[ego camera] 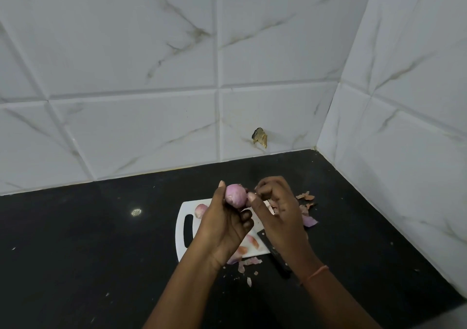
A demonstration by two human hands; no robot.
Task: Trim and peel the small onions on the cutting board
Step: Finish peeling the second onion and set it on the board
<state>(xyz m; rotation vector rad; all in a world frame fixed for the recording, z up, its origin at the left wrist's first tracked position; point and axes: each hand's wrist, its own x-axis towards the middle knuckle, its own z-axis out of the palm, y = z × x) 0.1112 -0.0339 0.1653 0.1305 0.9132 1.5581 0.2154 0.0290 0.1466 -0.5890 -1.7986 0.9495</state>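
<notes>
Left hand (222, 223) fingers gripping peeled onion (235, 195), right hand (279, 208) fingers pinching its tip, above cutting board (182, 213)

A black counter (88, 240) fills the lower part of the frame, meeting white tiled walls. A white cutting board (183, 208) lies on it near the middle. A knife (274, 254) lies just right of the board's lower corner. Onion peels (307, 197) sit right of the board, and more peels (249, 263) below it.
</notes>
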